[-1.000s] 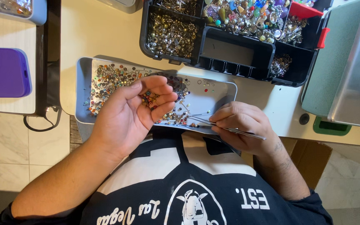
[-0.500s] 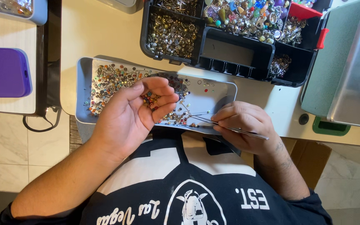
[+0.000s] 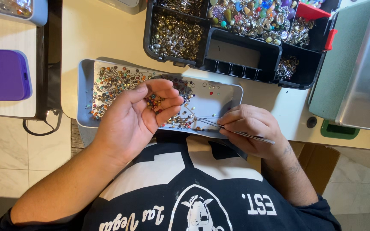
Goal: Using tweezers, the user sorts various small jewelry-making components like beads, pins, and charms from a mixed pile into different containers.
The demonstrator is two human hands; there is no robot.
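place: home craft or jewellery-making bench | evidence: black compartment organiser point(image 3: 240, 51) full of beads and metal findings | grey tray point(image 3: 219, 100) strewn with small coloured beads | cream tabletop point(image 3: 103, 34) | marble-look tile floor point(image 3: 5, 154)

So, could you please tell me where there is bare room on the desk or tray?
The cream desk is bare left of the black organizer. The tray has a mostly bare right part, above the right hand. Its left part, by the left hand, is crowded with beads.
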